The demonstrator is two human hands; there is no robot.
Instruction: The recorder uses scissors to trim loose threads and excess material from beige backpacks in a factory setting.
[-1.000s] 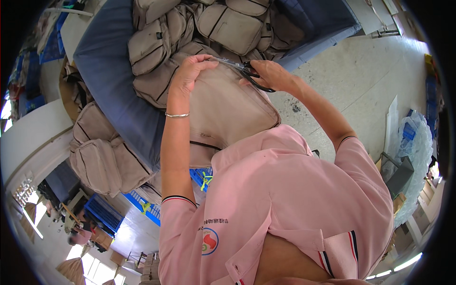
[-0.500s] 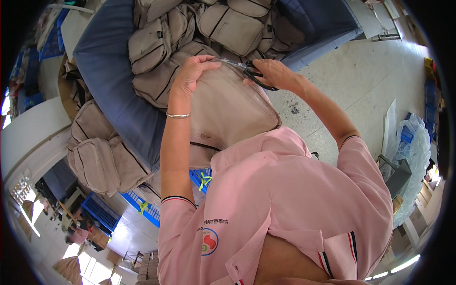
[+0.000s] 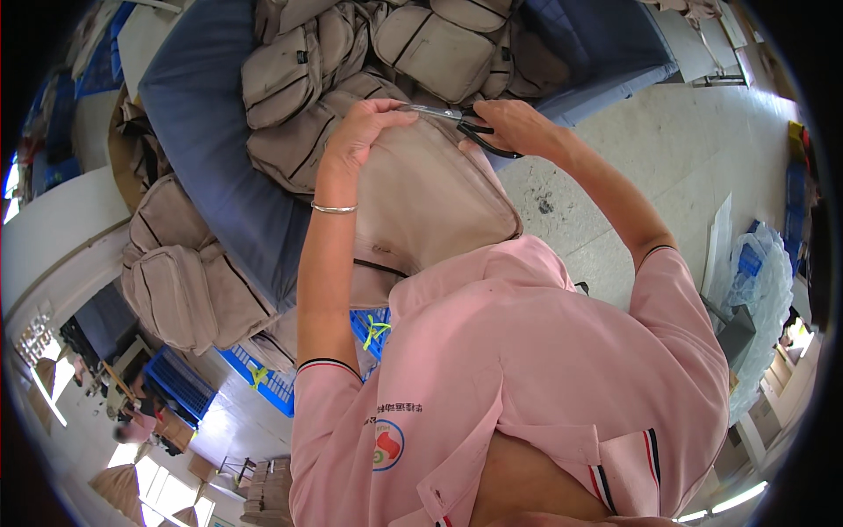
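Note:
A beige backpack with dark piping lies in front of me, its lower end against my pink shirt. My left hand is closed at its far edge, thumb and fingers pinching the fabric there; whether a thread is between them is too small to tell. My right hand is closed round the black handles of a pair of scissors. The metal blades point left along the backpack's far edge, and their tips reach my left fingertips.
Beyond the backpack, a blue padded bin holds several more beige backpacks. At the left, another backpack rests over a blue plastic crate. Clear plastic wrapping stands at the right on the pale floor.
The scissors have turned a little, so their blades lie flatter and nearer my left fingertips. My right hand has shifted slightly right; my left hand keeps its pinch.

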